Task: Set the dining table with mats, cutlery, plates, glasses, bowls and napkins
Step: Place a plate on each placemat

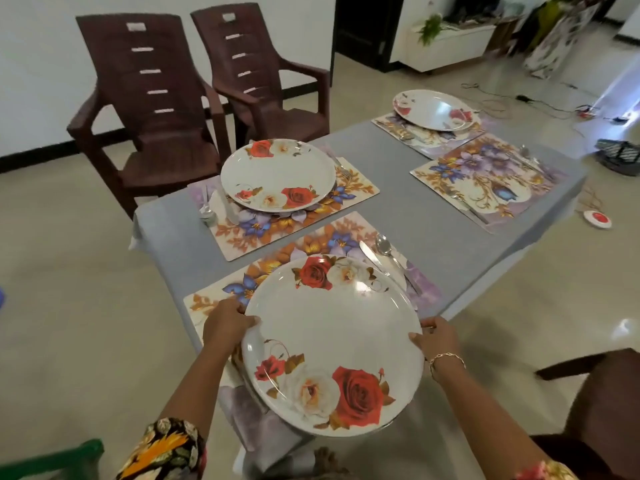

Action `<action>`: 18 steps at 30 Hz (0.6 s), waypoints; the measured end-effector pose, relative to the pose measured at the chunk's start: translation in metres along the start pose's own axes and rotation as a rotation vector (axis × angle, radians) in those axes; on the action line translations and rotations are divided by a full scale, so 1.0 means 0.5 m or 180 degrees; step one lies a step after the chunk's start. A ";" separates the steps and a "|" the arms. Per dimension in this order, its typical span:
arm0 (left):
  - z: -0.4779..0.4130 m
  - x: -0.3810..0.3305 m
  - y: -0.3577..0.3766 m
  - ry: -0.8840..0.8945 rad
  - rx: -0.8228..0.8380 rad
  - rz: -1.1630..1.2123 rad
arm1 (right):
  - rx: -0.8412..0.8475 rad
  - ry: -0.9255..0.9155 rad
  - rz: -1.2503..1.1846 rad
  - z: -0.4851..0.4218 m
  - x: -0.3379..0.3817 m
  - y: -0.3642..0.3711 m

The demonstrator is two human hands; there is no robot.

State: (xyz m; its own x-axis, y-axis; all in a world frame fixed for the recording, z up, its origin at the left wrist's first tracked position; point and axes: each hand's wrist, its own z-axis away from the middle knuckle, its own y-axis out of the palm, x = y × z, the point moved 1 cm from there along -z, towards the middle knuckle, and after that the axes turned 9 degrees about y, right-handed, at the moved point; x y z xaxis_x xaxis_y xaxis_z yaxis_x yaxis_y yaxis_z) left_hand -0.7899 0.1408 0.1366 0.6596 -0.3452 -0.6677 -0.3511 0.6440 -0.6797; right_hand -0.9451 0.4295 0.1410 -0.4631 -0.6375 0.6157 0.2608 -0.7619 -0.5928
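I hold a white plate with red and white roses (332, 327) over the nearest floral mat (211, 299). My left hand (225, 325) grips its left rim and my right hand (434, 336) grips its right rim. A knife (370, 255) and a spoon (383, 245) lie on this mat to the right of the plate. A second rose plate (277, 174) sits on the far left mat (349, 192), a third (433, 110) on the far right mat. The right-hand mat (485, 178) carries cutlery and no plate.
The table (408, 209) has a grey cloth. Two brown plastic chairs (156, 109) stand beyond its far left side, another dark chair (602, 403) at my right. Cables and a small red and white object (597, 218) lie on the floor to the right.
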 end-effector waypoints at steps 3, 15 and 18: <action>-0.001 0.005 0.006 -0.0089 0.0003 -0.0102 | -0.0057 -0.0043 -0.0002 -0.016 0.000 0.011; 0.006 0.026 0.028 -0.0691 -0.0339 -0.0002 | 0.0486 0.0351 0.0340 -0.054 0.018 -0.004; 0.003 0.025 0.032 -0.0782 -0.0234 0.0056 | 0.0548 0.0375 0.0264 -0.053 0.015 -0.009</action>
State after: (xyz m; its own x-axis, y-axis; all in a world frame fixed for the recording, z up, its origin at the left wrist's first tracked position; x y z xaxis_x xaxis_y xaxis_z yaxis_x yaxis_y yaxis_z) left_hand -0.7863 0.1478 0.1175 0.7915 -0.1522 -0.5919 -0.4054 0.5939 -0.6949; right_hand -0.9723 0.4313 0.1345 -0.5273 -0.6888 0.4975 0.4381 -0.7221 -0.5353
